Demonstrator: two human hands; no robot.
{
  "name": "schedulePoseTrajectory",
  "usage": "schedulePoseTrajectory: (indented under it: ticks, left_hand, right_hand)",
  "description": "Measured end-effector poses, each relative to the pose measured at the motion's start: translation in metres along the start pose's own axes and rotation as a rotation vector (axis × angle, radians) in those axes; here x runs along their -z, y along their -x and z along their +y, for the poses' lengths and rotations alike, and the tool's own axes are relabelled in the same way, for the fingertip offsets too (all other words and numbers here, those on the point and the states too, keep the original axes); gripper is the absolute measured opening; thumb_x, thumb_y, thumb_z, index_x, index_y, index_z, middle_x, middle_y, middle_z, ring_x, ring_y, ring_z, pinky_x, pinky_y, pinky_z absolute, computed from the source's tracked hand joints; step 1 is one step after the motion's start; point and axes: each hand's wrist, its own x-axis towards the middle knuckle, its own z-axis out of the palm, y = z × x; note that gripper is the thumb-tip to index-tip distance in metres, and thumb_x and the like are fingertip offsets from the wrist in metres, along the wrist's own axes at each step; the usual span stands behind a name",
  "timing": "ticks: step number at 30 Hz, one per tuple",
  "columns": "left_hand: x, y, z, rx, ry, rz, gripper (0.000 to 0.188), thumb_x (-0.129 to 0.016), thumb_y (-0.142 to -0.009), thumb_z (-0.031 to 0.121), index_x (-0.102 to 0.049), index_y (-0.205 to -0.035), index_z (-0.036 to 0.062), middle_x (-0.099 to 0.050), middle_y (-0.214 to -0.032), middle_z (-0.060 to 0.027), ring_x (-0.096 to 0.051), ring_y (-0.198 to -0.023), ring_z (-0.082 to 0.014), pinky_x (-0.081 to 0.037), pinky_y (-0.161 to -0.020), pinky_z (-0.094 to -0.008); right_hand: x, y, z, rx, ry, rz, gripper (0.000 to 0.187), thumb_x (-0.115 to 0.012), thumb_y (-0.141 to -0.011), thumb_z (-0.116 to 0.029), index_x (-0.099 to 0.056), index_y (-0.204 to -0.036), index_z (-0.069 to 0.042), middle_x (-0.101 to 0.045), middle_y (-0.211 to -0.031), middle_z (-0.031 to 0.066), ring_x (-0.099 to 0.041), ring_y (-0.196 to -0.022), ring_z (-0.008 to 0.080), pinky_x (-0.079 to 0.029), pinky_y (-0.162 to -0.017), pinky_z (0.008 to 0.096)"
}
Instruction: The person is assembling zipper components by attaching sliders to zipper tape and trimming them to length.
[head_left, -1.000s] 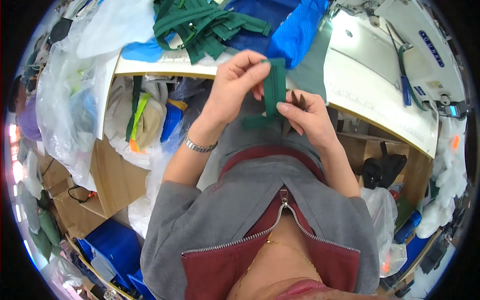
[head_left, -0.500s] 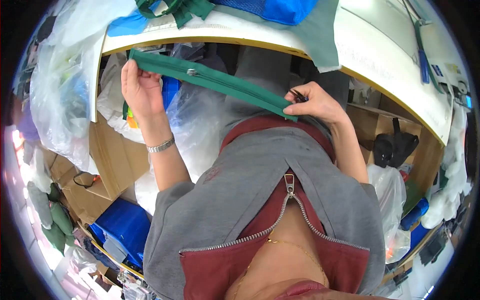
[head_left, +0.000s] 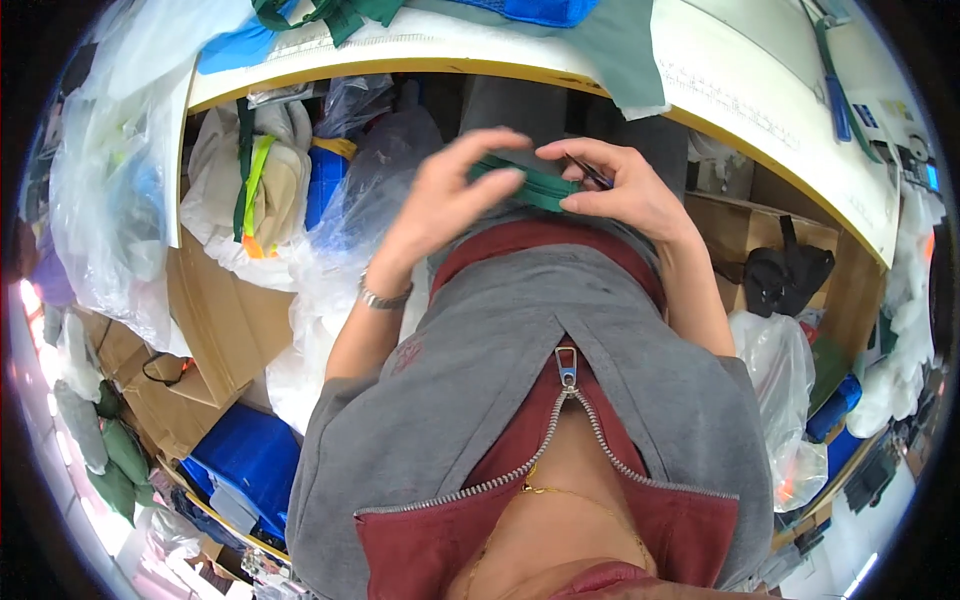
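Head view shows the green fabric strip (head_left: 530,185) pinched between thumb and fingers of the right hand (head_left: 615,190), while the left hand (head_left: 455,195), fingers curled narrow, grips its near end, apparently bunching it short for control.

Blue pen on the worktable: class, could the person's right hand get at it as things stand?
Probably yes: the blue pen lies uncovered on the worktable, but the right hand is pinching a green strap.
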Motion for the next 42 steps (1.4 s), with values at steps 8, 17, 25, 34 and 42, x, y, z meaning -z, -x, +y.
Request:
schedulePoseTrajectory:
  ticks: [8,17,25,34,42]
  left_hand:
    - [-0.022,-0.013,0.011,0.237,0.474,-0.173,0.012,-0.060,-0.083,0.013,-0.057,-0.083,0.0016,-0.058,-0.075,-0.0024,-0.055,-0.067,-0.0063,-0.044,-0.057,-0.0188]
    - [-0.027,-0.009,0.017,0.241,0.603,-0.099,0.011,-0.059,-0.083,0.011,-0.055,-0.086,0.0016,-0.059,-0.076,-0.0029,-0.055,-0.065,-0.0068,-0.043,-0.055,-0.0186]
    - [-0.033,-0.008,0.027,-0.287,-0.209,0.083,0.024,-0.068,-0.071,0.008,-0.057,-0.092,0.0032,-0.058,-0.083,-0.0070,-0.058,-0.067,-0.0158,-0.046,-0.060,-0.0228]
    - [-0.039,-0.006,0.021,-0.264,-0.217,0.166,0.013,-0.063,-0.074,0.008,-0.061,-0.085,0.0017,-0.059,-0.078,-0.0093,-0.059,-0.068,-0.0204,-0.046,-0.059,-0.0270]
    - [-0.035,-0.002,0.028,0.179,0.419,-0.084,0.020,-0.050,-0.089,0.018,-0.053,-0.091,-0.0018,-0.062,-0.073,-0.0073,-0.058,-0.063,-0.0075,-0.042,-0.051,-0.0173]
  right_hand:
    - [0.002,0.020,-0.010,0.060,-0.118,0.338,0.038,-0.061,-0.074,-0.004,-0.056,-0.112,-0.004,-0.058,-0.076,-0.0019,-0.045,-0.061,0.0009,-0.033,-0.051,0.0144]
    - [-0.002,0.020,-0.007,0.139,-0.174,0.299,0.031,-0.063,-0.076,-0.009,-0.058,-0.107,-0.005,-0.059,-0.076,-0.0014,-0.046,-0.057,0.0004,-0.031,-0.045,0.0133]
    - [-0.001,0.021,-0.001,0.112,-0.258,0.335,0.026,-0.062,-0.076,-0.008,-0.060,-0.101,-0.005,-0.056,-0.073,-0.0031,-0.040,-0.051,-0.0003,-0.026,-0.042,0.0147]
    - [-0.002,0.024,-0.006,0.061,-0.307,0.318,0.017,-0.060,-0.078,-0.011,-0.064,-0.091,-0.001,-0.057,-0.064,-0.0016,-0.037,-0.047,-0.0001,-0.026,-0.043,0.0155]
    - [0.000,0.024,0.001,0.052,-0.130,0.310,0.020,-0.065,-0.076,-0.020,-0.063,-0.086,-0.002,-0.057,-0.067,-0.0020,-0.039,-0.052,0.0005,-0.027,-0.046,0.0161]
